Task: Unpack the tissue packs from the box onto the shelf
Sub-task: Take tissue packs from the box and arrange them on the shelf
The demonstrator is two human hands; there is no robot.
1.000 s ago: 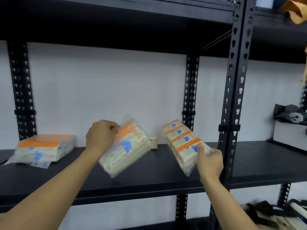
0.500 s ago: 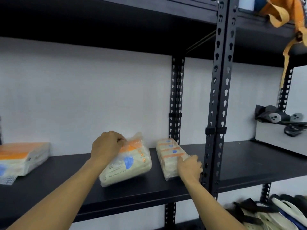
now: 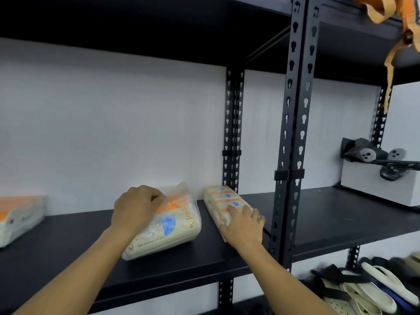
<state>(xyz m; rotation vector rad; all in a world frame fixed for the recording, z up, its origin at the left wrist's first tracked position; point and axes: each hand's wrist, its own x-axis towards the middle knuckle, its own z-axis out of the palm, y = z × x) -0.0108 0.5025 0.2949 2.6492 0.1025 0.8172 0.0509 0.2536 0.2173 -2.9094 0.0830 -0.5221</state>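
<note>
Black metal shelf [image 3: 68,242] | 3 plastic-wrapped tissue packs down | left hand [image 3: 136,208] grips crinkly middle pack [image 3: 168,226] | right hand [image 3: 243,226] lies over right pack [image 3: 225,201], grasp unclear | box unseen, remainder unknown

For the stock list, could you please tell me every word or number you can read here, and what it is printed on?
"50 sheets x 2 ply": on the middle pack, which the left hand holds.
Orange print and round icons on that pack: too blurred to read.
Right pack, under the right hand: labels blurred.
Left pack: nothing readable.
</note>
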